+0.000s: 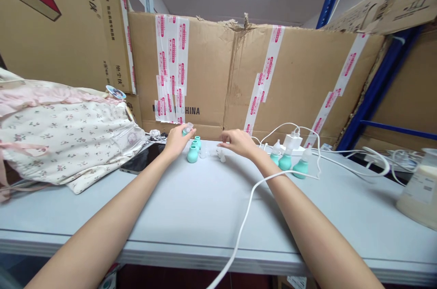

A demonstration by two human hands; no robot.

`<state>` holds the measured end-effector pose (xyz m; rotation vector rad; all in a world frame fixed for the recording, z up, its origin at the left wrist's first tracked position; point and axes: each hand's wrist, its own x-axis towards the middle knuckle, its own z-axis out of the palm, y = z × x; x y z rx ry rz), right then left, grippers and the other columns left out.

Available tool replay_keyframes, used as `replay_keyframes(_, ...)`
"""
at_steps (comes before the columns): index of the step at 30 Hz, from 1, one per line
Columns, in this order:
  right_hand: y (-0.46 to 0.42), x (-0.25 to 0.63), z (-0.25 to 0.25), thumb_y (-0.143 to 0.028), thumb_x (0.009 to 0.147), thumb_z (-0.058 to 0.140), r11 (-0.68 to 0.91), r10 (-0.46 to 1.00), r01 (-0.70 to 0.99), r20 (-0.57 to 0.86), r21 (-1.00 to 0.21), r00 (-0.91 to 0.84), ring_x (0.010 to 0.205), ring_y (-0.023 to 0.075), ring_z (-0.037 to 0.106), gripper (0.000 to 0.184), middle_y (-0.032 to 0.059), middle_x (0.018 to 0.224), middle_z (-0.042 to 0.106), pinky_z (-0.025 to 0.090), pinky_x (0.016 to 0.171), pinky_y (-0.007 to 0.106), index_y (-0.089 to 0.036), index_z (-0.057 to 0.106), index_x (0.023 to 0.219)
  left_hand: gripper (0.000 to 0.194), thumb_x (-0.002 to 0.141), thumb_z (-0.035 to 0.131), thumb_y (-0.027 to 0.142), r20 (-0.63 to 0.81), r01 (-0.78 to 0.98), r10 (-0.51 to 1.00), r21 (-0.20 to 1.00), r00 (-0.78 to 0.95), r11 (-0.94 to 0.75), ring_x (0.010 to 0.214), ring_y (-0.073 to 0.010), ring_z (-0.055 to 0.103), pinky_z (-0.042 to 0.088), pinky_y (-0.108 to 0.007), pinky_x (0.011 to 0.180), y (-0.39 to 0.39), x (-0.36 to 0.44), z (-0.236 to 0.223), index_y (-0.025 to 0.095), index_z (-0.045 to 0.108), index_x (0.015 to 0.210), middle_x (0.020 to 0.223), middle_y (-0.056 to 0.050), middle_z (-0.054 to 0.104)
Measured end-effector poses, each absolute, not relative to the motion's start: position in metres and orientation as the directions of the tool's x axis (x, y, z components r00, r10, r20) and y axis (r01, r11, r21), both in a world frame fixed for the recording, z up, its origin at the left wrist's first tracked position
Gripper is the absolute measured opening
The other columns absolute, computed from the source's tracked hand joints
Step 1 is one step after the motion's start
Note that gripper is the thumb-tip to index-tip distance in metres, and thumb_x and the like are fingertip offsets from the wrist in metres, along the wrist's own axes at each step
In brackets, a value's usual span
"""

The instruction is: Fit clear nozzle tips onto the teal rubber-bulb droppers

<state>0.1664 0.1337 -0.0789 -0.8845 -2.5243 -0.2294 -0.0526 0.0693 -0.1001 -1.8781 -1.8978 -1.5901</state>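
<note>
My left hand (177, 139) is closed around a small teal bulb with a clear cap (187, 130), held just above the grey table (191, 207). Beside it stand two more teal bulbs (193, 151) and some small clear caps (221, 157). My right hand (238, 142) hovers over those clear caps with its fingers loosely curled and pinched; what it holds, if anything, is too small to make out. Three capped teal bulbs (286, 160) stand to the right of my right wrist.
A floral cloth bundle (64, 139) and a dark tablet (141, 159) lie at the left. A white charger (294, 141) and cables (246, 216) cross the table. A translucent jar (421, 189) stands at the right edge. Taped cardboard walls (221, 75) close the back.
</note>
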Motion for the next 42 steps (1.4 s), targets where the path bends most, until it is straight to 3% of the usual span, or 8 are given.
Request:
replay_keyframes(5, 0.107, 0.147, -0.074, -0.031, 0.087, 0.045, 0.842, 0.055, 0.464, 0.813, 0.274, -0.580, 0.081, 0.0048, 0.048, 0.026, -0.0013, 0.097, 0.054, 0.031, 0.062, 0.019, -0.022, 0.051, 0.111, 0.039, 0.078, 0.045, 0.047, 0.633, 0.733, 0.772, 0.552, -0.057, -0.398, 0.063, -0.0066, 0.049, 0.033, -0.018, 0.066, 0.054, -0.032, -0.092, 0.013, 0.054, 0.062, 0.062, 0.003, 0.056)
replay_keyframes(10, 0.092, 0.138, -0.075, -0.013, 0.085, 0.043, 0.626, -0.334, 0.441, 0.732, 0.643, -0.594, 0.080, 0.0089, 0.042, 0.016, -0.0014, 0.098, 0.054, 0.030, 0.064, 0.024, -0.018, 0.056, 0.092, 0.027, 0.075, 0.047, 0.035, 0.547, 0.648, 0.835, 0.613, 0.067, -0.453, 0.055, -0.0050, 0.047, 0.035, -0.016, 0.062, 0.048, -0.020, -0.091, 0.012, 0.052, 0.062, 0.055, 0.004, 0.053)
replay_keyframes(18, 0.097, 0.143, -0.075, -0.017, 0.084, 0.046, 0.560, -0.400, 0.366, 0.629, 0.743, -0.666, 0.083, 0.0101, 0.040, 0.015, -0.0014, 0.100, 0.053, 0.030, 0.065, 0.025, -0.018, 0.058, 0.092, 0.021, 0.069, 0.044, 0.026, 0.496, 0.636, 0.866, 0.649, 0.064, -0.418, 0.052, -0.0053, 0.045, 0.034, -0.015, 0.058, 0.049, -0.019, -0.090, 0.010, 0.048, 0.056, 0.050, 0.001, 0.051)
replay_keyframes(21, 0.097, 0.140, -0.075, -0.018, 0.084, 0.046, 0.625, -0.336, 0.392, 0.686, 0.675, -0.646, 0.079, 0.0105, 0.038, 0.013, -0.0001, 0.091, 0.054, 0.029, 0.065, 0.025, -0.017, 0.058, 0.088, 0.018, 0.067, 0.047, 0.025, 0.515, 0.611, 0.857, 0.670, 0.028, -0.422, 0.048, -0.0059, 0.043, 0.033, -0.015, 0.053, 0.051, -0.020, -0.091, 0.012, 0.054, 0.078, 0.050, 0.002, 0.049)
replay_keyframes(26, 0.101, 0.141, -0.074, -0.020, 0.084, 0.044, 0.661, -0.316, 0.352, 0.671, 0.663, -0.671, 0.080, 0.0110, 0.038, 0.016, 0.0007, 0.093, 0.054, 0.030, 0.065, 0.026, -0.016, 0.058, 0.089, 0.054, 0.066, 0.054, 0.028, 0.505, 0.586, 0.863, 0.699, 0.002, -0.410, 0.051, -0.0085, 0.048, 0.037, -0.016, 0.053, 0.051, -0.019, -0.094, 0.020, 0.036, 0.116, 0.052, 0.004, 0.050)
replay_keyframes(34, 0.107, 0.139, -0.083, -0.026, 0.087, 0.044, 0.743, -0.242, 0.393, 0.764, 0.543, -0.598, 0.077, 0.0066, 0.045, 0.018, -0.0020, 0.096, 0.055, 0.033, 0.064, 0.022, -0.016, 0.059, 0.085, 0.047, 0.068, 0.037, 0.024, 0.312, 0.241, 0.937, 0.908, 0.159, -0.343, 0.049, -0.0110, 0.047, 0.041, -0.023, 0.051, 0.046, -0.022, -0.087, 0.023, 0.026, 0.113, 0.057, 0.003, 0.048)
replay_keyframes(38, 0.106, 0.136, -0.084, -0.024, 0.087, 0.044, 0.773, -0.212, 0.416, 0.813, 0.479, -0.542, 0.077, 0.0062, 0.047, 0.018, -0.0014, 0.094, 0.055, 0.034, 0.062, 0.020, -0.013, 0.056, 0.078, 0.040, 0.078, 0.031, 0.046, 0.269, 0.213, 0.952, 0.931, 0.145, -0.296, 0.047, -0.0125, 0.046, 0.040, -0.024, 0.050, 0.045, -0.020, -0.088, 0.025, 0.030, 0.112, 0.057, 0.000, 0.048)
replay_keyframes(42, 0.105, 0.135, -0.087, -0.018, 0.087, 0.041, 0.723, -0.253, 0.407, 0.762, 0.558, -0.596, 0.081, 0.0068, 0.048, 0.016, -0.0005, 0.108, 0.051, 0.037, 0.069, 0.020, -0.012, 0.055, 0.087, 0.071, 0.071, 0.019, 0.075, 0.239, 0.317, 0.971, 0.919, 0.022, -0.233, 0.044, -0.0134, 0.045, 0.037, -0.024, 0.044, 0.045, -0.017, -0.089, 0.020, 0.035, 0.112, 0.054, -0.002, 0.048)
